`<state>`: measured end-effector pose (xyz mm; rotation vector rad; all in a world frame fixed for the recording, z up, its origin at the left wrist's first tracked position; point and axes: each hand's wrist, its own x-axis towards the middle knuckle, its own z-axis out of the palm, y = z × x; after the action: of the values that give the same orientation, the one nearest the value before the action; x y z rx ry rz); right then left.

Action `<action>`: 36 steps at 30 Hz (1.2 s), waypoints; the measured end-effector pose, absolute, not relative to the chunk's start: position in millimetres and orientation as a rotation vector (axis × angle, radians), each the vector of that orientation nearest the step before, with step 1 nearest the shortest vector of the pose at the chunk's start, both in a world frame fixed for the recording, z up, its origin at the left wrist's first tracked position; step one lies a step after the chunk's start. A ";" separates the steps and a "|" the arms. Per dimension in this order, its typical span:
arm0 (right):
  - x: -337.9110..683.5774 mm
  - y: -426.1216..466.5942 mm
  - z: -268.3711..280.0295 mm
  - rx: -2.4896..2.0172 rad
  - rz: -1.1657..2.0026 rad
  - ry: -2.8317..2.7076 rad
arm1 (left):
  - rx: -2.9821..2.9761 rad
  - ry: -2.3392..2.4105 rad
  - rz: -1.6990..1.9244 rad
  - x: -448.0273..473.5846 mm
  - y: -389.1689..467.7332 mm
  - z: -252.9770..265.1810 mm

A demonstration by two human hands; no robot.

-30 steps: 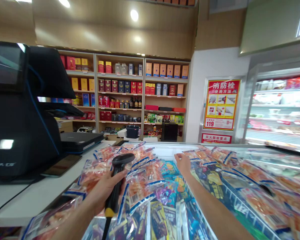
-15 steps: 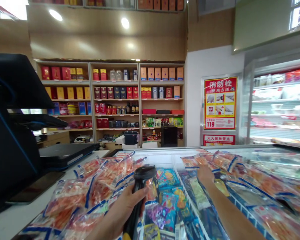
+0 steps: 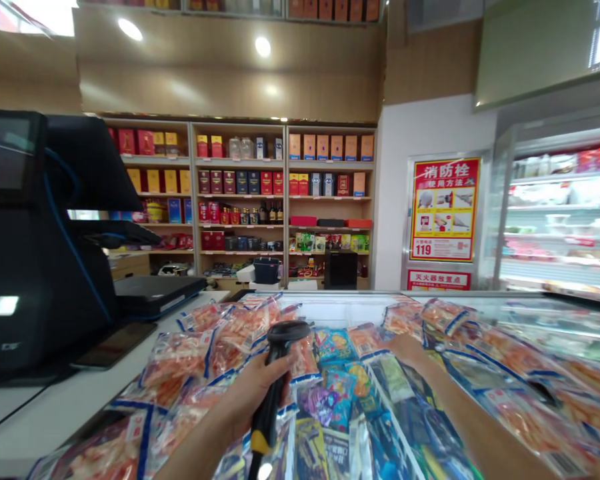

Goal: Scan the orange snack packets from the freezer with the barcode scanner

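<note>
My left hand [image 3: 265,380] is wrapped round the handle of a black barcode scanner [image 3: 275,367], its head raised above the packets. Yellow marks the lower end of its handle. Ahead and to the right, my right hand [image 3: 407,348] grips the right side of a clear bag of pinkish-orange food [image 3: 367,340] with a blue edge. That bag hangs over the white wire divider, close to the scanner head. Blurring hides the exact fingertips of my right hand. Below the scanner lie blue and purple snack packets [image 3: 330,393].
Similar clear bags [image 3: 180,353] are heaped at left, and more bags [image 3: 520,360] lie at right in the glass-topped freezer. A black checkout terminal [image 3: 45,267] and a phone [image 3: 115,345] occupy the left counter. Shelves of boxes [image 3: 240,183] line the back wall.
My right hand has moved left with the bag, bringing it nearer the scanner. My left hand still holds the scanner. The view has turned slightly left, showing more of the terminal.
</note>
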<state>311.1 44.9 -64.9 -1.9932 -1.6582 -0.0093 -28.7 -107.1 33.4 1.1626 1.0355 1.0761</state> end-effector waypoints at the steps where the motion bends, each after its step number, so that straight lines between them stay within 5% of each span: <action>1: 305.4 43.7 -64.9 -2.010 0.001 -1.658 | 1.157 1.036 1.081 -32.0 -110.9 34.6; 7: 260.9 30.0 -63.8 -2.032 0.057 -1.610 | 1.135 1.051 1.106 -61.9 -134.3 34.3; 13: 225.1 4.3 -27.4 -1.542 -0.038 -1.253 | 1.151 1.069 1.121 -83.6 -146.1 34.0; 36: 108.3 -16.9 8.4 -1.153 0.119 -1.355 | 1.257 1.016 1.066 -108.1 -165.3 51.3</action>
<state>108.3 -16.9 8.4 -1.1529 -1.3554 0.1186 -108.1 -165.3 51.3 1.2573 1.0158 1.0659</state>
